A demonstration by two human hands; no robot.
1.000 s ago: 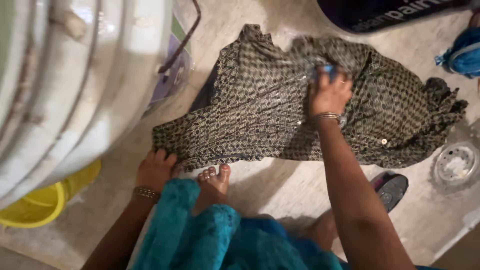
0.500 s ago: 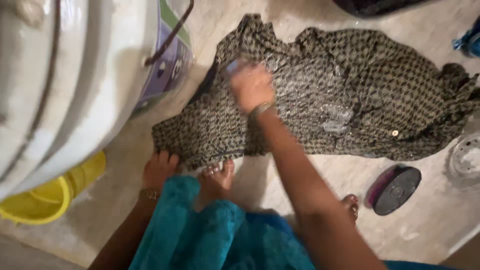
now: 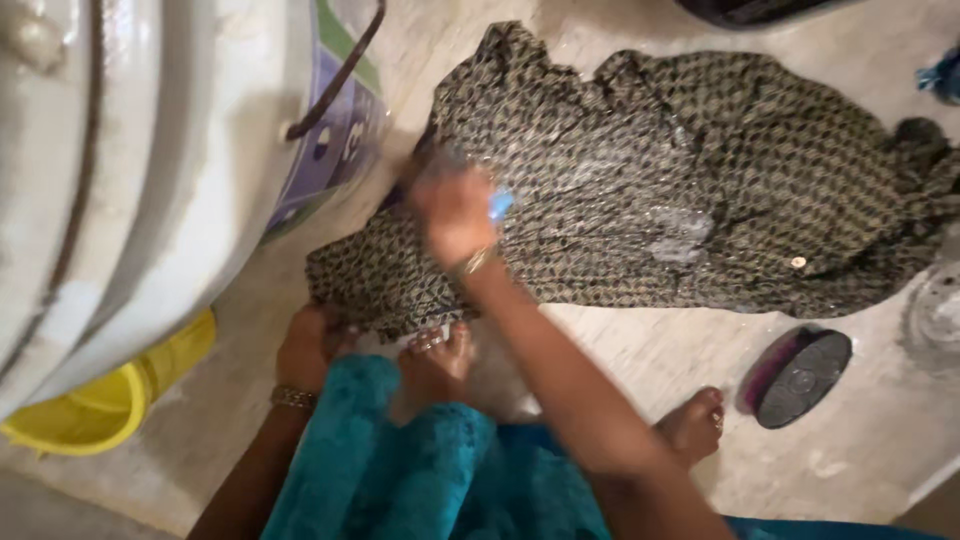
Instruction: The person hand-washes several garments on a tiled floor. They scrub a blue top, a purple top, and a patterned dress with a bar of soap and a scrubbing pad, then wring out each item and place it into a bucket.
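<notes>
Cloth (image 3: 640,170) spread wet on floor (image 3: 640,360), far of feet. Left hand (image 3: 312,345) pinning near-left edge; right hand (image 3: 455,215) gripping blue soap (image 3: 500,205). Risk: soap slipping loose, cloth bunching.

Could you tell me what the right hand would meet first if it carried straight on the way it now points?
The right hand, blurred, points up and left across the patterned cloth. Past the cloth's edge, the first thing would probably be the big white bucket, though depth is hard to judge.
</notes>
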